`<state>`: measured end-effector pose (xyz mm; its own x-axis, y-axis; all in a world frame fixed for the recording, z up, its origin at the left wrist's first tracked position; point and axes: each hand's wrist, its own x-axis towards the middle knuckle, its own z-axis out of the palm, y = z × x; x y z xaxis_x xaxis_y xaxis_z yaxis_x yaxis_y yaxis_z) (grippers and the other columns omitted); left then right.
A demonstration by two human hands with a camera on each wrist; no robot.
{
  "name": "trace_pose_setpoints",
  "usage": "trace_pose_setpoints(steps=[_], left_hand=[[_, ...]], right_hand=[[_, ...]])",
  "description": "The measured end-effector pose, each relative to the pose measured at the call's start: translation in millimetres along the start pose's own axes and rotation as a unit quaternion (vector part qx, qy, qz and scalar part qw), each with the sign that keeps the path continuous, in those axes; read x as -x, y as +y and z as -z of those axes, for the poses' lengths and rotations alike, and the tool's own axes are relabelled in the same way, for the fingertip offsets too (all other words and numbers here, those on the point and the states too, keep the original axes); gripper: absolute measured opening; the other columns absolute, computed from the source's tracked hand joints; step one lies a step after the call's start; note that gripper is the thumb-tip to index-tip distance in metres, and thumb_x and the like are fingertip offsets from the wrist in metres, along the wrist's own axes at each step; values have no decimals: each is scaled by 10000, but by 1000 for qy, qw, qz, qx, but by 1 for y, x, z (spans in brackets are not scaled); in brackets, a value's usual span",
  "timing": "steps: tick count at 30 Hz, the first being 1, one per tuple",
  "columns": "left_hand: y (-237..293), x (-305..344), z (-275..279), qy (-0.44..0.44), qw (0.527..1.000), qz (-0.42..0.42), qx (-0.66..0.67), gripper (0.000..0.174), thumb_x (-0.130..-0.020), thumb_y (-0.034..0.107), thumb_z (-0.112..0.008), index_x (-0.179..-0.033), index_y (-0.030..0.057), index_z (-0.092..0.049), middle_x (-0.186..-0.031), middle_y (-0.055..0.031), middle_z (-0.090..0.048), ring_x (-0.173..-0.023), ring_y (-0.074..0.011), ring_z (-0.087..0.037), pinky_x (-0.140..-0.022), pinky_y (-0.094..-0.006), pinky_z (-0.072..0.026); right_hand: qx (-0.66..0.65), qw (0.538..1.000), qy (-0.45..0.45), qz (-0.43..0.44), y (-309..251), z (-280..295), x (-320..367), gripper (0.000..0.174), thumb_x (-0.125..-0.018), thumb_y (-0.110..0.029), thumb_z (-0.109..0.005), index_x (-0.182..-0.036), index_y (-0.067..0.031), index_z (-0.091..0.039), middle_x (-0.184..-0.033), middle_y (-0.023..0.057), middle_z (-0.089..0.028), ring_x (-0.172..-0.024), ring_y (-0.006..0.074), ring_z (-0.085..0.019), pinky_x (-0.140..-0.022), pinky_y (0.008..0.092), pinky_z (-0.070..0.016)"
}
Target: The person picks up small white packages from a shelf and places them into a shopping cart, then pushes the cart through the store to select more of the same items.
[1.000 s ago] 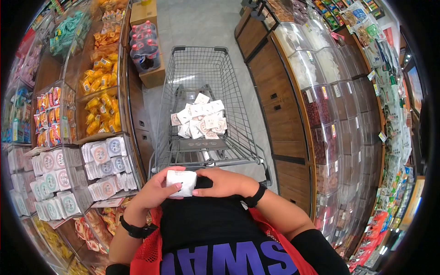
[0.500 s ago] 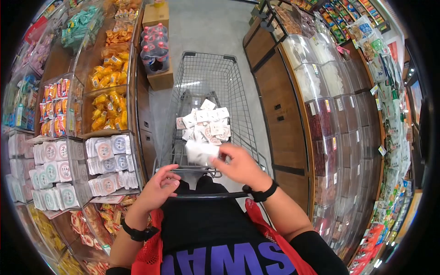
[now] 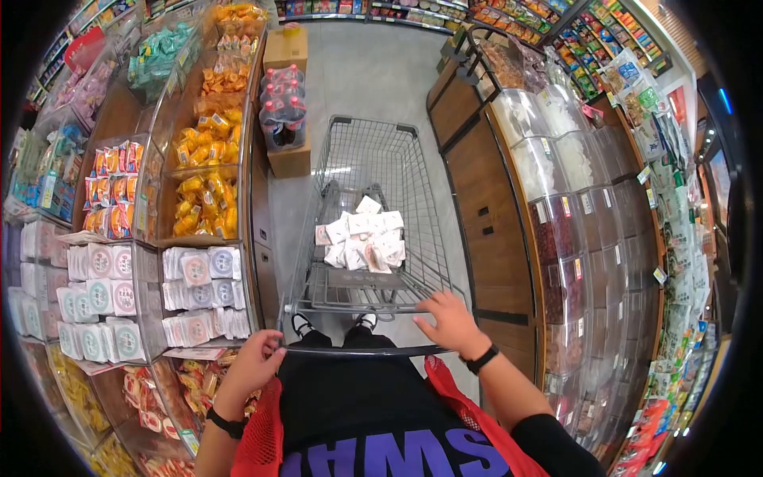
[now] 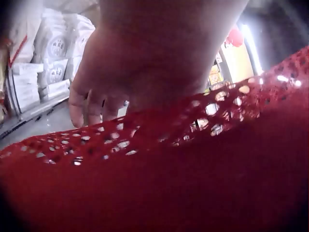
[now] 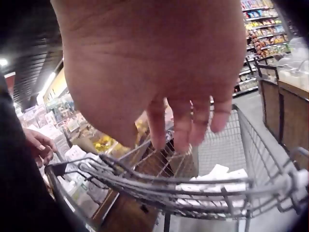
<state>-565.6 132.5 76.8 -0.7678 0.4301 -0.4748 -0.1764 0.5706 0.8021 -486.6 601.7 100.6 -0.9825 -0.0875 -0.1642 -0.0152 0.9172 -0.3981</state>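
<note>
A grey wire shopping cart stands in front of the person, with a heap of white square packets lying in it. The left hand is at the left end of the cart's dark handlebar, fingers loosely bent; whether it grips the bar cannot be told. Over the right part of the handlebar is the right hand, empty, its fingers spread and relaxed. The right wrist view shows this hand with fingers hanging above the cart's rim. In the left wrist view, red mesh cloth covers part of the left hand.
Shelf bins on the left hold stacked white packets and yellow bags. Bottles stand on a cardboard box beside the aisle floor. Clear bins above wooden cabinets line the right side.
The white packet, first held in both hands and then in the right hand over the cart, has left the hands. Both hands have moved apart to the handlebar area. The cart stands slightly farther right in view.
</note>
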Motion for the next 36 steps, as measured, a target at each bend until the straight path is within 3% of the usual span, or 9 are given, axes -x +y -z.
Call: trace_pose_setpoints(steps=[3, 5, 11, 21, 26, 29, 30, 33, 36], left_hand=[[-7, 7, 2, 32, 987, -68, -139, 439, -985, 151, -774, -1392, 71, -631, -1138, -141, -644, -987, -239, -670, -871, -383, -579], [-31, 4, -9, -10, 999, 35, 30, 476, -974, 152, -788, -1415, 105, -614, -1154, -178, -626, -1052, -315, -648, -926, -416, -550], [-70, -11, -10, -56, 998, -40, 4, 469, -980, 196, -812, -1405, 136, -622, -1125, -168, -619, -969, -301, -651, -894, -414, -559], [-45, 13, -14, -24, 993, -65, -97, 554, -1011, 238, -773, -1513, 118, -570, -1166, -211, -661, -925, -314, -731, -868, -414, -593], [-52, 48, -65, 16, 999, -32, -36, 859, -1005, 267, -759, -1709, 68, -309, -1230, -234, -702, -905, -288, -736, -866, -415, -601], [-38, 78, -102, 56, 998, 10, 15, 875, -1008, 281, -760, -1711, 53, -290, -1198, -215, -715, -895, -267, -732, -864, -408, -605], [-41, 89, -119, 84, 996, 2, 8, 820, -1019, 292, -757, -1689, 57, -347, -1152, -194, -729, -898, -259, -736, -876, -398, -607], [-65, 121, -168, 29, 1000, -1, 6, 769, -1063, 254, -735, -1696, 74, -338, -1218, -163, -724, -923, -199, -735, -834, -372, -611], [-134, 163, -225, -1, 1000, 13, 14, 639, -1099, 343, -700, -1637, 96, -459, -1191, -115, -746, -910, -154, -720, -799, -326, -589]], right_hand=[[23, 999, 28, -30, -1, -13, 47, 340, -973, -384, -768, -1179, -115, -743, -1166, 140, -681, -1133, 376, -624, -939, 488, -505], [47, 996, 49, -50, 0, -34, 84, 377, -970, -405, -766, -1218, -123, -736, -1187, 150, -668, -1142, 383, -607, -955, 498, -490], [49, 989, 113, -84, 2, -78, 121, 370, -1000, -429, -699, -1169, -109, -774, -1183, 141, -697, -1158, 344, -611, -1040, 512, -423], [45, 994, 0, -96, 13, -66, 122, 617, -943, -693, -687, -1246, -166, -796, -1143, 105, -718, -1135, 326, -626, -1039, 480, -402], [18, 999, 4, -48, 23, -69, 131, 650, -888, -718, -728, -1413, -334, -745, -1217, 89, -707, -1187, 321, -584, -1034, 483, -369], [-20, 999, -31, -11, 41, -70, 133, 730, -854, -725, -760, -1436, -287, -715, -1177, 83, -681, -1178, 306, -581, -1020, 476, -329], [3, 1000, 6, -3, 31, -63, 141, 713, -892, -565, -770, -1456, -137, -681, -1312, 204, -703, -1220, 487, -627, -1082, 617, -429], [-25, 997, -73, -31, 43, -62, 140, 747, -880, -570, -791, -1477, -142, -657, -1474, 198, -625, -1396, 455, -518, -1180, 606, -338], [-23, 999, -23, 25, 64, -75, 141, 742, -857, -683, -771, -1440, -229, -701, -1262, 130, -681, -1249, 365, -577, -1079, 532, -332]])
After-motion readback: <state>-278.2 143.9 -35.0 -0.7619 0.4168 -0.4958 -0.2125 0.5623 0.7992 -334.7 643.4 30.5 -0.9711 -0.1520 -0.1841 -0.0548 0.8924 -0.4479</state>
